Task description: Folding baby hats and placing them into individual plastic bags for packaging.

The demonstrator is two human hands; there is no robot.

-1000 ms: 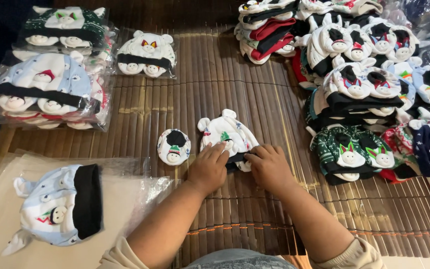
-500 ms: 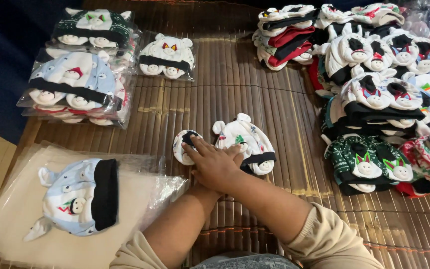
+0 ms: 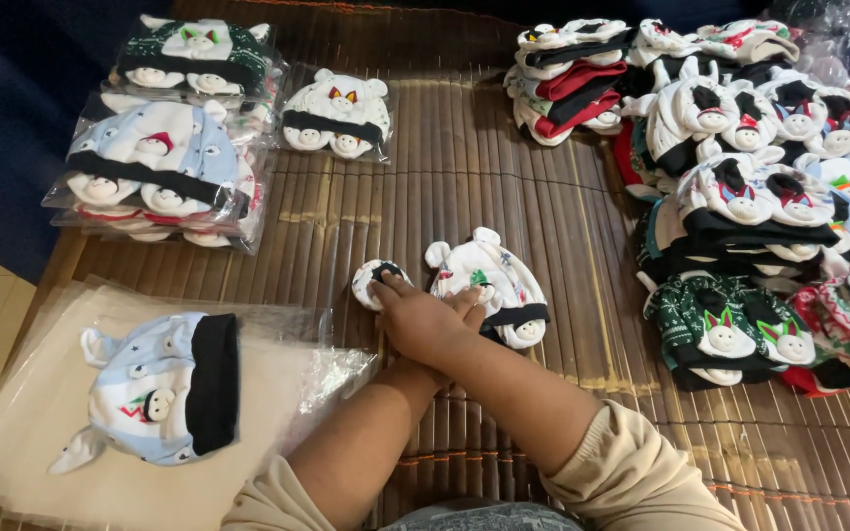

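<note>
My arms cross over a bamboo mat (image 3: 464, 167). My right hand (image 3: 415, 320) reaches left, and its fingertips rest on a small round white mitten with a black patch (image 3: 368, 280). My left hand (image 3: 466, 298) lies mostly hidden under the right one; only its fingers show, laid flat on a white baby hat with ears and a black band (image 3: 499, 280). Mitten and hat lie side by side, close together. Neither hand grips anything.
A light-blue hat with a black band (image 3: 154, 388) lies on a stack of clear plastic bags (image 3: 31, 433) at the lower left. Bagged hats (image 3: 159, 167) are piled at the upper left, one bagged white set (image 3: 336, 113) beside them. Several loose hats (image 3: 740, 187) are heaped along the right.
My hands were side by side on the white hat. The right hand has since crossed over the left onto the small mitten. The camera has shifted slightly.
</note>
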